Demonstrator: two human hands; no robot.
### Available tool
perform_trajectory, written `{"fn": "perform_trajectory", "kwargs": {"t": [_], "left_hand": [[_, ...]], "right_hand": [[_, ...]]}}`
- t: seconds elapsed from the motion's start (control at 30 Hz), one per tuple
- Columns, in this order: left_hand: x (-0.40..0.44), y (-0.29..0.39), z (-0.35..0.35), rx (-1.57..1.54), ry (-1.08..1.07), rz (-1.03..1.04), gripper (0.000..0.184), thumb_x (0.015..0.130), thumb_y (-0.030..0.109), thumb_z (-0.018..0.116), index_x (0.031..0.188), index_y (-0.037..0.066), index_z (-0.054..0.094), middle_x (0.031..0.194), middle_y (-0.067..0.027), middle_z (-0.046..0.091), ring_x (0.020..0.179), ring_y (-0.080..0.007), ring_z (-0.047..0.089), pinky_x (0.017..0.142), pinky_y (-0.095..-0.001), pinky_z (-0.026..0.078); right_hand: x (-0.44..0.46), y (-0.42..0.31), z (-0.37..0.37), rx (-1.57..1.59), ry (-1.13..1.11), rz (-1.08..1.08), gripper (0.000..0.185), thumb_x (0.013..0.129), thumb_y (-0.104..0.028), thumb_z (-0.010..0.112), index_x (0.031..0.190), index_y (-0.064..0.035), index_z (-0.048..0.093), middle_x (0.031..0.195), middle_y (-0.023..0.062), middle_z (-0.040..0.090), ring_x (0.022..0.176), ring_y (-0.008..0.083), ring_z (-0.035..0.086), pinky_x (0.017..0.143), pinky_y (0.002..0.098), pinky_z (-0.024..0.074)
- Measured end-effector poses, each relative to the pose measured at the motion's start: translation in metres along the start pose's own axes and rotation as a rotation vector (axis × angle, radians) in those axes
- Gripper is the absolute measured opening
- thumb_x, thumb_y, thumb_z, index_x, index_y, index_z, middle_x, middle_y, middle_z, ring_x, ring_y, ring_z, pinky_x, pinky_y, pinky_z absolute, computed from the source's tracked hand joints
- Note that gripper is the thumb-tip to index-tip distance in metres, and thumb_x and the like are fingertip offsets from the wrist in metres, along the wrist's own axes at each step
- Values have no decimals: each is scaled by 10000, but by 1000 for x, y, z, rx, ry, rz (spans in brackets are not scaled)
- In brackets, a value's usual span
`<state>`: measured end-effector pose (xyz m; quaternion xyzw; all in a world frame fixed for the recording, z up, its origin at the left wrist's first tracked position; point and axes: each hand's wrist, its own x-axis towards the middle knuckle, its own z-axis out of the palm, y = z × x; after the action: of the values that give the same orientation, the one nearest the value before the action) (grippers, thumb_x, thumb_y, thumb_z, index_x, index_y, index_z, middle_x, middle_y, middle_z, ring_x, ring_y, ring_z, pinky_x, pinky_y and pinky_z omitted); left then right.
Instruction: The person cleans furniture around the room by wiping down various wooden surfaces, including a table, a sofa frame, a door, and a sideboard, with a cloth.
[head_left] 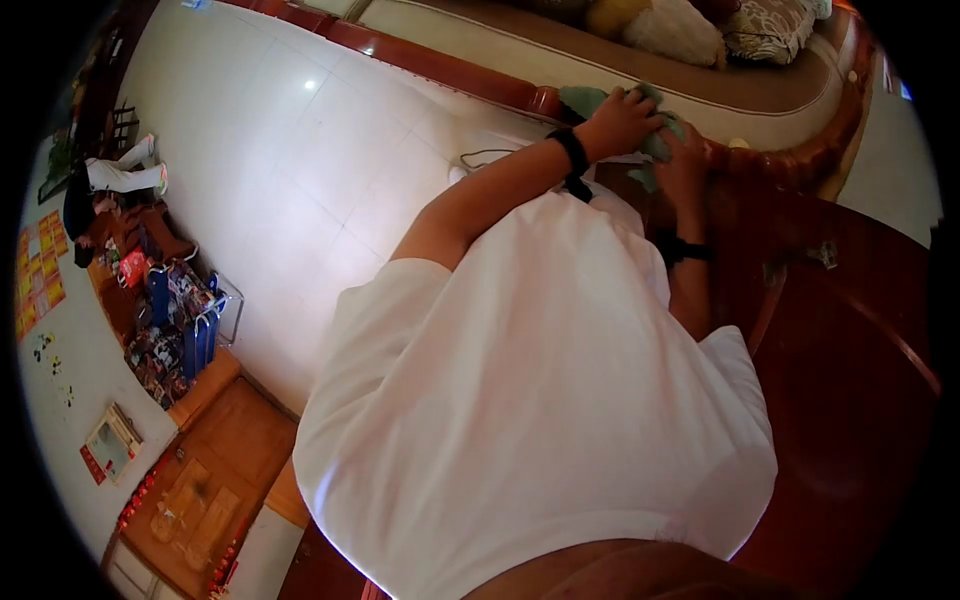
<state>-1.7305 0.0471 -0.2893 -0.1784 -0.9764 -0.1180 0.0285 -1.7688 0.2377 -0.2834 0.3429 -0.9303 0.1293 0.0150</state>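
My left hand (620, 124), with a black band on the wrist, is closed on a crumpled green cloth (584, 100) at the edge of the brown cushioned seat (560, 60). Close beside it on the right, my right hand (684, 165) has its fingers wrapped on the same bunched cloth. Part of the cloth shows between the two hands. A black band also circles my right wrist. Below my right hand, a small pale green piece rests against the dark red wooden surface (840, 400).
Cushions (770, 30) lie on the seat at the top right. Pale floor tiles (290, 150) stretch to the left. A person in white trousers (120, 176) is at the far left, near blue-framed items (200, 340). A wooden door (215, 470) shows at lower left.
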Motion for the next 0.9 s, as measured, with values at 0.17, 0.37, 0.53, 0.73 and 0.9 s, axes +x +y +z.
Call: {"fn": "perform_trajectory", "kwargs": {"t": [0.17, 0.37, 0.53, 0.73, 0.9], "left_hand": [[25, -19, -5, -351, -324, -22, 499, 843, 230, 638, 1310, 135, 490, 1339, -160, 482, 1309, -361, 416, 987, -597, 384], [-37, -47, 10, -226, -81, 8, 514, 843, 114, 600, 1338, 99, 463, 1339, -161, 508, 1298, -373, 431, 1092, -534, 314], [-98, -49, -23, -378, -63, -101, 539, 747, -33, 625, 1261, 95, 523, 1192, -175, 590, 1134, -361, 550, 941, -436, 461], [-152, -42, -9, -623, 85, -366, 453, 799, -23, 555, 1243, 68, 563, 1138, -215, 620, 1072, -406, 569, 912, -448, 470], [-124, -42, -30, -759, -34, -395, 474, 765, -97, 517, 1231, -11, 545, 1069, -266, 639, 1011, -439, 594, 851, -451, 494]], "right_hand": [[17, 34, -6, 27, 83, 47, 463, 672, -89, 697, 1133, -133, 687, 1326, 128, 534, 1231, 332, 493, 1072, 498, 340], [54, -8, -18, 199, 19, -48, 507, 660, -73, 669, 1165, -127, 673, 1230, 129, 590, 1136, 362, 553, 992, 451, 438], [94, -61, 16, 277, -184, -99, 522, 673, -112, 634, 1192, -164, 657, 1136, 106, 618, 1057, 342, 591, 923, 443, 477], [119, -83, 66, 535, -247, -270, 526, 674, -118, 635, 1196, -177, 651, 1177, 113, 620, 1063, 350, 589, 921, 429, 485], [98, -82, 34, 530, -173, -210, 573, 660, -76, 663, 1221, -180, 616, 1170, 103, 622, 1101, 350, 573, 966, 432, 458]]}}
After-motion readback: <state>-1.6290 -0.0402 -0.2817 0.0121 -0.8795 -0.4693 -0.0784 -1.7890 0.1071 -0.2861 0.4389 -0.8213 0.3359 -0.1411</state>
